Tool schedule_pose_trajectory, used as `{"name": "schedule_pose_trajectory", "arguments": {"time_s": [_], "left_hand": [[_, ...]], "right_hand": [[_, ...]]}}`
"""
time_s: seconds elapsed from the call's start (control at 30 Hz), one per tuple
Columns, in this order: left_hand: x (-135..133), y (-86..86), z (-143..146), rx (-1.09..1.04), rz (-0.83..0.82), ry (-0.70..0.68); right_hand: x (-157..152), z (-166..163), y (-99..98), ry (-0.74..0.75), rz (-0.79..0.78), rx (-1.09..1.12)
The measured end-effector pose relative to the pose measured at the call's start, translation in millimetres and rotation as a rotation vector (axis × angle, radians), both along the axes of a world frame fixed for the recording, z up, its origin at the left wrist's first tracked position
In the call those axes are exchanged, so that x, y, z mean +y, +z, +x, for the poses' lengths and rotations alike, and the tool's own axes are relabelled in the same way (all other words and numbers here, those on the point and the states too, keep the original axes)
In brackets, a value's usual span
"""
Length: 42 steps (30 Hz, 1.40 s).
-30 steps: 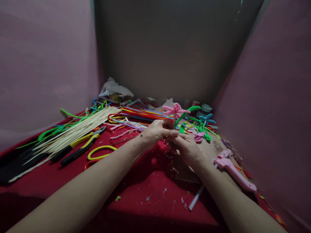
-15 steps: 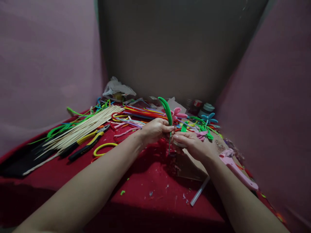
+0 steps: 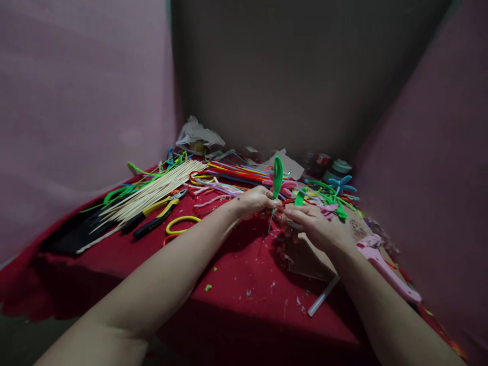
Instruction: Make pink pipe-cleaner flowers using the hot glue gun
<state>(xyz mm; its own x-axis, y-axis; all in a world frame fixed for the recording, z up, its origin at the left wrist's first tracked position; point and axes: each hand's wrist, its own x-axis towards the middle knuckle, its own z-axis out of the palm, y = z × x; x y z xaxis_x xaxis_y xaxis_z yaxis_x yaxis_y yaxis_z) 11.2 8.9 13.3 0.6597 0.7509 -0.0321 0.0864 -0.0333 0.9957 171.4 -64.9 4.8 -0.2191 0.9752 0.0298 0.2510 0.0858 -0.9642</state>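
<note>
My left hand pinches the base of a green fuzzy pipe-cleaner leaf, which stands upright with its thin stem pointing down. Close on its right, my right hand has its thumb and fingers drawn together near the stem. Something whitish shows under those fingers, too small to make out. A second green leaf-like piece rises just behind the right hand; I cannot tell if it is held. Behind the hands lies a pink pipe-cleaner flower, and a blue one sits farther right.
Wooden sticks, yellow-black pliers and yellow-handled scissors lie left on the red cloth. Loose pipe cleaners spread behind. A pink glue gun, cardboard and a glue stick are at right.
The view has shifted, so the table sits farther right in the picture. The green leaf in my left hand has turned from leaning left to nearly upright, its loop facing me.
</note>
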Motion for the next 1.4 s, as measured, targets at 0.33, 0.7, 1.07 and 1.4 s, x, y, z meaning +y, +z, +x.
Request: {"name": "schedule_pose_trajectory", "arguments": {"time_s": [0.33,0.7,1.07,1.4], "left_hand": [[10.7,-12.9,8.9,0.362,0.277,0.124],[-39.5,30.6,-103.0,0.902,0.863,0.104],[-62.1,-9.1,-153.0,1.14,0.912,0.092],[-90.1,6.5,-116.0,0.238,-0.017,-0.057]], "right_hand": [[3.9,-12.7,-8.1,-0.097,-0.157,0.128],[1.8,-7.5,-15.3,-0.062,-0.117,0.133],[7.5,0.1,-25.4,-0.002,-0.167,0.252],[5.7,-3.3,-21.4,0.007,-0.229,0.301]]}}
